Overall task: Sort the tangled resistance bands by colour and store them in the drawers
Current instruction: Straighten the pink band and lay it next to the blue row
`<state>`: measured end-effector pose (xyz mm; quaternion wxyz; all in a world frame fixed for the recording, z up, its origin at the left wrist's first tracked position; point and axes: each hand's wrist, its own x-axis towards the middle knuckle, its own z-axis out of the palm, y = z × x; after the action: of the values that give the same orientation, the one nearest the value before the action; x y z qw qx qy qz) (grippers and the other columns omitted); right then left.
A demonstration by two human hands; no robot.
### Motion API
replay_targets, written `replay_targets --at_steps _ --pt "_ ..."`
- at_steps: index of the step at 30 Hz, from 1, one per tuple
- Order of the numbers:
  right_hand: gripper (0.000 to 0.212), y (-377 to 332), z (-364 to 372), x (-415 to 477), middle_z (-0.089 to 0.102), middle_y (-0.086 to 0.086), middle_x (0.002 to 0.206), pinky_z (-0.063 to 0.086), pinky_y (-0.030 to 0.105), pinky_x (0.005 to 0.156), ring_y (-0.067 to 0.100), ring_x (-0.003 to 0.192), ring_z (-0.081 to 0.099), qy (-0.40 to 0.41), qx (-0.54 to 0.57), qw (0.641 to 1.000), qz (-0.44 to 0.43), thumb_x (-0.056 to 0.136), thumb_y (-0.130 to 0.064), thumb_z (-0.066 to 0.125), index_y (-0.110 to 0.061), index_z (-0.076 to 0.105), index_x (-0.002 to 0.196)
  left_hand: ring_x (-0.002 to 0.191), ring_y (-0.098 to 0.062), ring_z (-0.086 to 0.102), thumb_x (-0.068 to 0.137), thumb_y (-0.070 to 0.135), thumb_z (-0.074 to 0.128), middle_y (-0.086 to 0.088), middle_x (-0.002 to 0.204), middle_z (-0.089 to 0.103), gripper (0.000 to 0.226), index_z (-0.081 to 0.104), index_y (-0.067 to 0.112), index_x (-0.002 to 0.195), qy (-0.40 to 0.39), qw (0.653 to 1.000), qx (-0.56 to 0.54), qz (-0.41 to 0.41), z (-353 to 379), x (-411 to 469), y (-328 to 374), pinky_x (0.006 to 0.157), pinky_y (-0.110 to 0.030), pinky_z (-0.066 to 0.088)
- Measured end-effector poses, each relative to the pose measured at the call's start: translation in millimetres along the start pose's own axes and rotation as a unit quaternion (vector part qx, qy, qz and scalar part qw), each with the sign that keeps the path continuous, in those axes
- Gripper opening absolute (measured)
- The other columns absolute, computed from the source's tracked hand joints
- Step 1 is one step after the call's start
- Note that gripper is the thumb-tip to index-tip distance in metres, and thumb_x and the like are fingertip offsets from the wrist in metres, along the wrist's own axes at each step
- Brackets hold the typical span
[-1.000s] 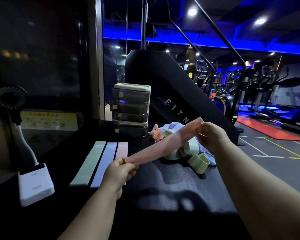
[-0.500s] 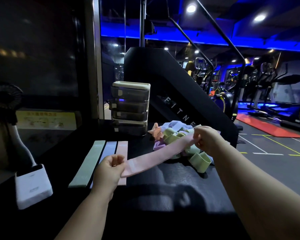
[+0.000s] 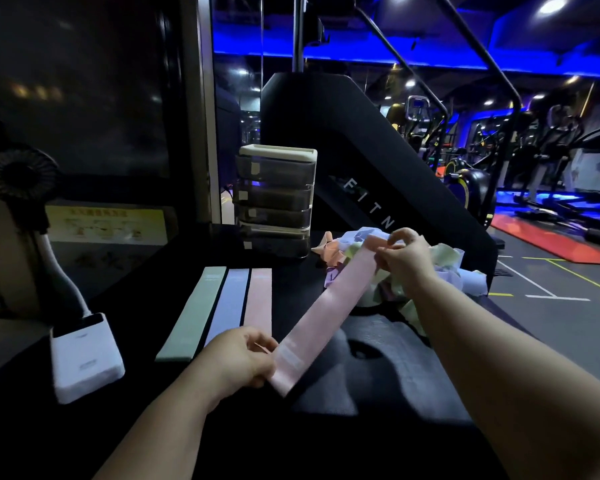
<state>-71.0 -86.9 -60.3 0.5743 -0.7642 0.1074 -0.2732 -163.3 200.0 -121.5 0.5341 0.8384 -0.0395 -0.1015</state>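
Pink band (image 3: pixel 326 313): held flat and taut over the black table (image 3: pixel 146 306), running on a slant from lower left to upper right. Faint white print near its near end, too small to read.
Left hand (image 3: pixel 239 358): grasps the near end, thumb on top, fingers curled beneath.
Right hand (image 3: pixel 406 261): pinches the far end between thumb and fingertips; its forearm leaves the picture at lower right.
Fan (image 3: pixel 18 171): dark head on a white neck, with a white base at the table's left edge; the mark on the base is unreadable.
Green band (image 3: pixel 191 313), blue band (image 3: pixel 227 303), second pink band (image 3: pixel 258 299): laid flat side by side, left to right, just apart. The left hand covers the near ends of the last two.
Pile (image 3: pixel 447 261): tangled bands in green, lilac, pale blue and orange, partly hidden behind the right hand and the held band.
Drawers (image 3: pixel 274 202): stacked unit with a cream top and four smoky fronts, all closed, each with a small pale tab. Contents cannot be made out.
Yellow notice (image 3: pixel 104 223): on the left wall, writing blurred.
Black machine (image 3: pixel 368 206): white letters "FITN", the rest cut off by the pile.
Background: gym machines under blue light, dim.
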Motion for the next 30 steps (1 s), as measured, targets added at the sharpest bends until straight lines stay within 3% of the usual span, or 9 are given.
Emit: replay_targets --at_steps 3,7,10,16,22,24,26,27,30 --pt "0.023 -4 21 -2 0.064 -0.002 0.07 0.058 0.042 0.08 0.021 0.072 0.062 -0.038 -0.043 0.998 -0.027 0.084 -0.006 0.068 -0.024 0.065 0.072 0.07 -0.009 0.063 0.077 0.009 0.068 0.007 0.077 0.071 0.013 0.07 0.022 0.08 0.025 0.996 0.086 0.012 -5 0 -5 0.063 -0.02 0.05" --pt "0.017 -8 48 0 0.064 -0.004 0.074 0.047 0.017 0.055 0.013 0.065 0.059 -0.032 -0.063 0.996 -0.048 0.089 -0.009 0.061 -0.025 0.067 0.088 0.067 -0.007 0.062 0.075 0.019 0.069 0.01 0.073 0.07 0.008 0.069 0.028 0.075 0.02 0.993 0.118 0.015 -14 -1 -12 0.068 -0.024 0.05" --pt "0.02 -11 70 3 0.056 0.0 0.064 0.039 0.02 0.042 0.016 0.053 0.053 0.0 -0.08 0.996 -0.051 0.087 -0.007 0.053 -0.026 0.057 0.083 0.07 -0.008 0.064 0.076 0.022 0.069 0.006 0.078 0.072 0.004 0.068 0.025 0.076 0.022 0.991 0.126 0.024 -19 0 -15 0.074 -0.026 0.052" --pt "0.026 -12 113 8 0.053 -0.002 0.07 0.034 0.022 0.051 0.021 0.072 0.05 -0.041 -0.147 0.986 -0.065 0.081 0.002 0.046 -0.022 0.056 0.087 0.067 -0.003 0.058 0.083 0.029 0.069 0.005 0.083 0.071 0.007 0.065 0.024 0.083 0.066 0.988 0.132 0.053 -24 6 -19 0.053 -0.005 0.038" --pt "0.012 -3 159 13 0.065 0.007 0.102 0.04 0.049 0.101 0.034 0.115 0.054 -0.047 -0.149 0.986 -0.062 0.076 -0.017 0.052 -0.028 0.05 0.073 0.065 0.0 0.058 0.085 0.031 0.069 0.007 0.078 0.069 0.007 0.064 0.027 0.081 0.072 0.987 0.12 0.074 -30 14 -23 0.056 -0.006 0.04" --pt "0.022 0 170 16 0.064 0.007 0.117 0.031 0.033 0.112 0.03 0.133 0.042 -0.073 -0.16 0.983 -0.055 0.084 -0.01 0.054 -0.028 0.063 0.077 0.072 -0.002 0.063 0.084 0.031 0.07 0.007 0.079 0.071 0.007 0.065 0.027 0.081 0.076 0.988 0.11 0.083 -31 18 -24 0.066 -0.012 0.046" --pt "0.031 3 179 21 0.063 0.002 0.115 0.023 -0.007 0.087 0.019 0.13 0.042 -0.102 -0.16 0.981 -0.046 0.091 -0.001 0.051 -0.02 0.072 0.102 0.071 0.001 0.063 0.084 0.032 0.07 0.008 0.076 0.07 0.008 0.065 0.028 0.08 0.086 0.986 0.107 0.096 -31 24 -24 0.068 -0.014 0.047" --pt "0.033 5 183 24 0.063 -0.001 0.109 0.02 -0.011 0.071 0.015 0.121 0.047 -0.112 -0.156 0.98 -0.052 0.092 0.002 0.049 -0.015 0.072 0.108 0.068 0.002 0.061 0.084 0.033 0.07 0.01 0.073 0.068 0.009 0.064 0.028 0.078 0.093 0.985 0.106 0.101 -32 26 -25 0.065 -0.012 0.045" --pt "0.033 10 199 31 0.064 -0.004 0.095 0.037 0.01 0.067 0.011 0.094 0.056 -0.14 -0.15 0.976 -0.073 0.09 0.0 0.049 -0.013 0.073 0.108 0.066 0.004 0.06 0.083 0.037 0.07 0.016 0.07 0.066 0.01 0.064 0.031 0.079 0.112 0.983 0.101 0.107 -29 34 -29 0.064 -0.013 0.047"
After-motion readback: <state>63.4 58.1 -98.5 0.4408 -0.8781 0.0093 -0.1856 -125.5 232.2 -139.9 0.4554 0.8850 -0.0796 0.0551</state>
